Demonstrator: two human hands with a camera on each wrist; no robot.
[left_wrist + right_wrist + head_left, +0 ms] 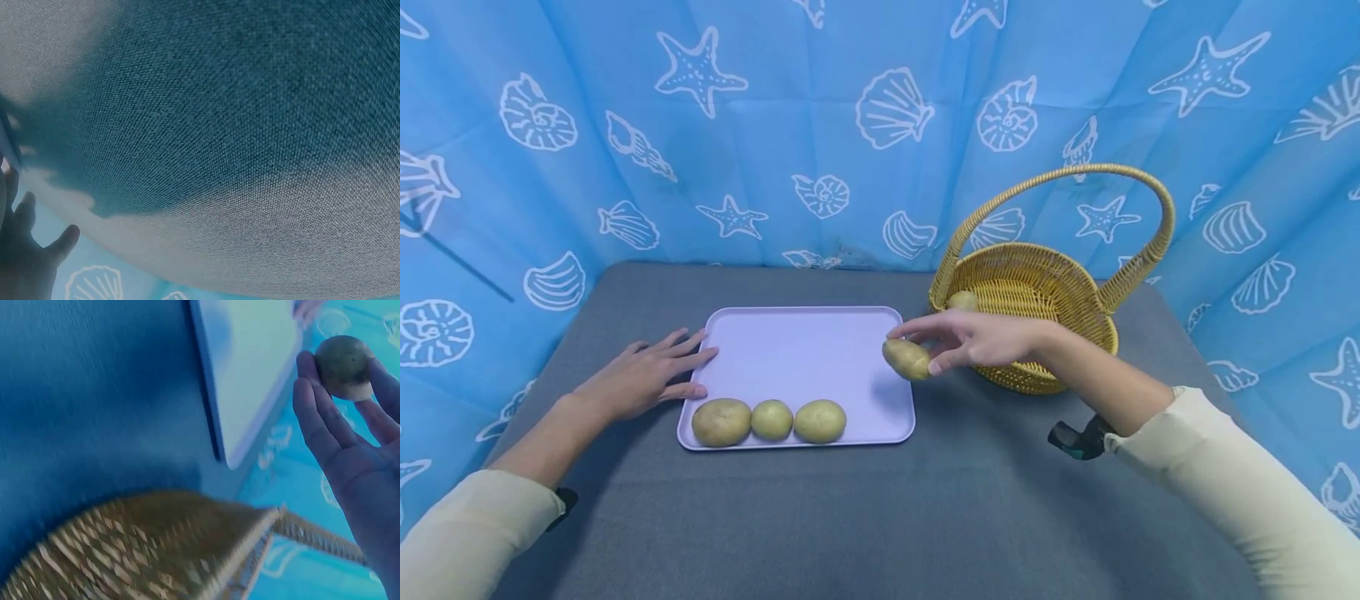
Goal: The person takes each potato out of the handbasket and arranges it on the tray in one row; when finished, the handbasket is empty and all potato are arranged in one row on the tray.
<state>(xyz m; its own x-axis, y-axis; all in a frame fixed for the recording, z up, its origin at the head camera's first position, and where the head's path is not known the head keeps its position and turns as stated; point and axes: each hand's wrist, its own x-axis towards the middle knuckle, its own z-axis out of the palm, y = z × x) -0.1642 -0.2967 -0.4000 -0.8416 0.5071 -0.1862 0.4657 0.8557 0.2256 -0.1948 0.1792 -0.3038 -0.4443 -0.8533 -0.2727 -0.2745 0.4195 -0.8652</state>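
Observation:
Between thumb and fingertips my right hand [981, 337] pinches a potato [906, 358] above the right edge of a pale lilac tray [805, 358]. The right wrist view shows the same potato [345, 367] held at the fingertips. Along the tray's near edge lie three potatoes in a row: a larger one [721, 422] at the left, a small round one [772, 420], then an oval one [820, 422]. With fingers spread and fairly straight, my left hand [647, 375] rests at the tray's left edge. Only part of that hand [28, 250] appears in the left wrist view.
A yellow wicker basket [1093, 312] with a tall arched handle stands right of the tray, behind my right forearm. Another potato [962, 301] shows inside it. Grey cloth [820, 517] covers the table, and a blue shell-patterned curtain [820, 108] hangs behind.

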